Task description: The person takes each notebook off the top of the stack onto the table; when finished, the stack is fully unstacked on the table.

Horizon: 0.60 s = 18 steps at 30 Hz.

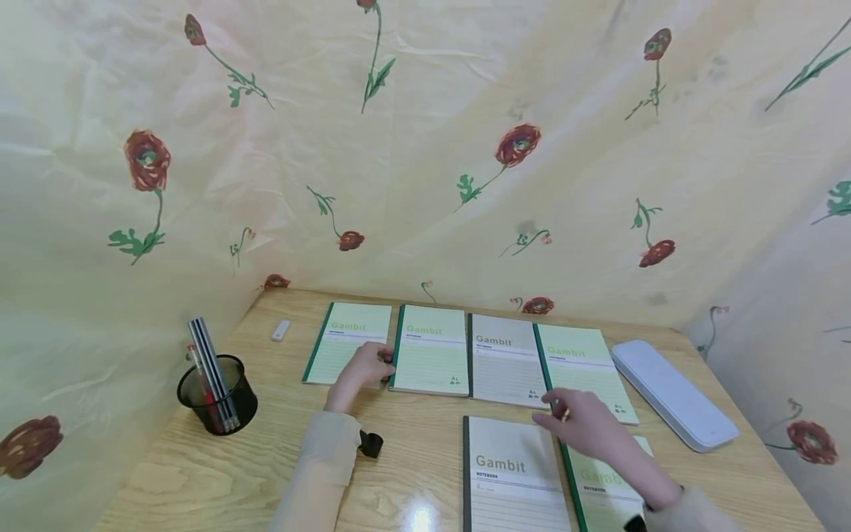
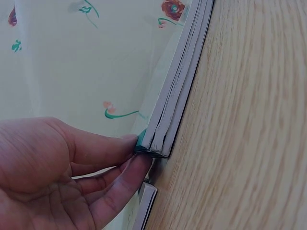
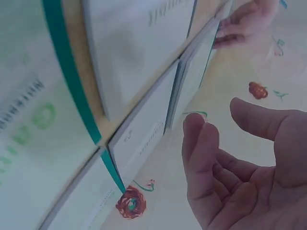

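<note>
My left hand [image 1: 364,369] reaches across the leftmost notebook [image 1: 355,314] in the back row. Its thumb and fingers pinch the green-spined near corner of a small notebook stack [image 1: 435,355]; the left wrist view shows layered page edges [image 2: 177,86] lying flat on the table. My right hand [image 1: 588,425], fingers bent and thumb apart with nothing between them, is over the gap between the back-right green notebook [image 1: 575,347] and the front green notebook [image 1: 601,506], partly covering the latter. A grey notebook [image 1: 508,369] stands between in the back row; another grey notebook [image 1: 515,480] lies in front.
At the left is a black mesh pen cup [image 1: 233,377] with pencils or pens in it. A white eraser-like block [image 1: 281,330] lies near the back left. A long pale case [image 1: 674,395] lies at the right. Flower-patterned cloth [image 1: 425,148] surrounds the wooden table [image 1: 399,473].
</note>
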### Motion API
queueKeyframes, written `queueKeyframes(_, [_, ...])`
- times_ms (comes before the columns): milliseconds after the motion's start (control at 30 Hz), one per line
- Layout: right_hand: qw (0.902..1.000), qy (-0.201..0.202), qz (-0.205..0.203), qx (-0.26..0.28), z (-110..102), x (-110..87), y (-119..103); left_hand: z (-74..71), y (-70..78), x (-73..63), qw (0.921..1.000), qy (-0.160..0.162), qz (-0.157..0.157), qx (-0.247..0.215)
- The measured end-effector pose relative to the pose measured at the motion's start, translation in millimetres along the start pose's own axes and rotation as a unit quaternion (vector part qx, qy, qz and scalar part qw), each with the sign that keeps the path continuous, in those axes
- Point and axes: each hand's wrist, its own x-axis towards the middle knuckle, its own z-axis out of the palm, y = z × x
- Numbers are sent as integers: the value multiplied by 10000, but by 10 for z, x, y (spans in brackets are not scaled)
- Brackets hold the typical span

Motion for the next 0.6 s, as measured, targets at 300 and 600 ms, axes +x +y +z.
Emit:
queueKeyframes(300, [9959, -453, 69, 779, -48, 807, -75, -9, -36, 16, 9999, 27, -12, 96])
queueKeyframes(600, [9817, -341, 360, 1838, 202, 1492, -17, -8, -12, -4, 10000, -31, 27, 11])
